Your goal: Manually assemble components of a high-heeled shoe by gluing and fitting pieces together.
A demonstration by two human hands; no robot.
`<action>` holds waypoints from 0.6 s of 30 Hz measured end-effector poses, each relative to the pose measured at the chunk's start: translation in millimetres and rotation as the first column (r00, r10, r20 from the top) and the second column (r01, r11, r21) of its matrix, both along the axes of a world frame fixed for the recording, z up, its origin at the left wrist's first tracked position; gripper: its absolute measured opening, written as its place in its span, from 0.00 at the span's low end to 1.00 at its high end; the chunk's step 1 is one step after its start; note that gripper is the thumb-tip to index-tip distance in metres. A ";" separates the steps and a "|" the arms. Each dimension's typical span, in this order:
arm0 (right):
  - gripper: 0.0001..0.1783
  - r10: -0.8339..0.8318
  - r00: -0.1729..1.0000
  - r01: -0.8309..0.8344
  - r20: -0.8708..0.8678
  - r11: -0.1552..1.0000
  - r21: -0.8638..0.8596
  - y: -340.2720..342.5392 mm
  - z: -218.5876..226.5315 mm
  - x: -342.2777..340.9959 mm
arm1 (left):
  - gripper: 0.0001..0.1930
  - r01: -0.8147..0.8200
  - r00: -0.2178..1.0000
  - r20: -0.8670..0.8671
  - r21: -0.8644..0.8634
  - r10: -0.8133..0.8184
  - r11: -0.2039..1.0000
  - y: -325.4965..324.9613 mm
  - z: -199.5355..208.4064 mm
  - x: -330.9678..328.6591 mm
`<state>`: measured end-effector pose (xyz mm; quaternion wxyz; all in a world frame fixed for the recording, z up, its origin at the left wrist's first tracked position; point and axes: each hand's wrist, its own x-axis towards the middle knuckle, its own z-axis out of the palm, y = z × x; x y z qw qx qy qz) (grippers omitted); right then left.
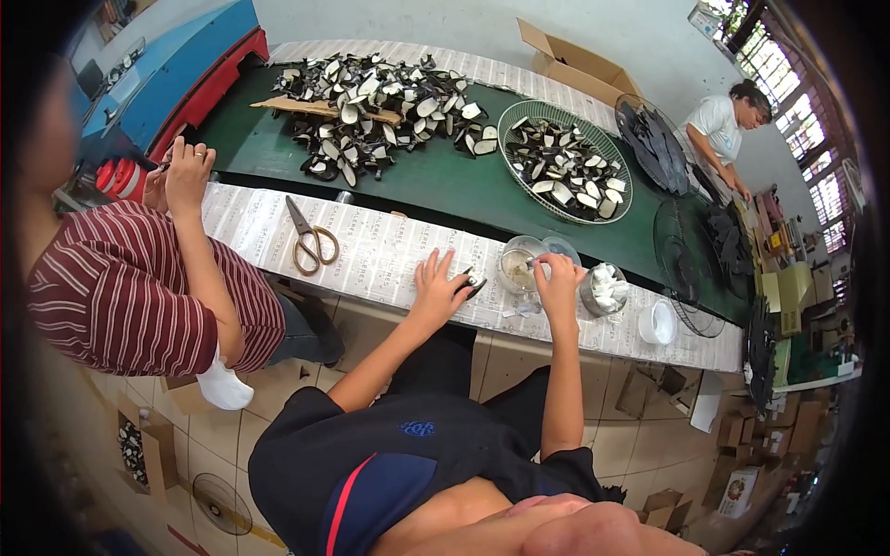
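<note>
My left hand (436, 293) rests on the paper-covered strip of the table, several fingers stretched out. Between its thumb and forefinger it holds a small curved black-and-white piece (476, 282). My right hand (559, 289) is over the edge of a see-through round tub (515, 276), its fingertips pinched together. What they hold is too small to make out. Just right of that hand stands a container of white pieces (605, 293). A white plastic cup (658, 322) is farther right. Scissors (313, 243) with brown handles lie to the left.
Beyond the strip, a heap of black-and-white pieces (371, 111) covers part of the green belt (241, 139). A green basket (508, 125) holds more. A person in a striped shirt (139, 287) stands left; another (718, 130) works far right. An open carton (579, 69) sits behind.
</note>
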<state>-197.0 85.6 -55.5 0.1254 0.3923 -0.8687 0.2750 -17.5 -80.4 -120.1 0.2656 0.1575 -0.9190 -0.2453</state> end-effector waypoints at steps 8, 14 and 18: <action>0.07 0.054 0.900 0.180 0.432 0.857 -0.482 25.9 58.6 58.9 | 0.16 0.315 0.941 -0.311 0.949 0.135 -0.010 16.2 32.7 7.2; 0.04 0.224 0.891 0.105 0.395 0.746 -0.658 40.6 120.1 121.2 | 0.19 0.402 0.907 -0.420 0.887 -0.032 -0.228 21.0 77.1 21.7; 0.09 0.210 0.966 -0.092 0.150 0.823 -0.561 63.1 138.4 136.4 | 0.19 0.439 0.862 -0.489 0.852 -0.134 -0.285 37.0 110.0 28.1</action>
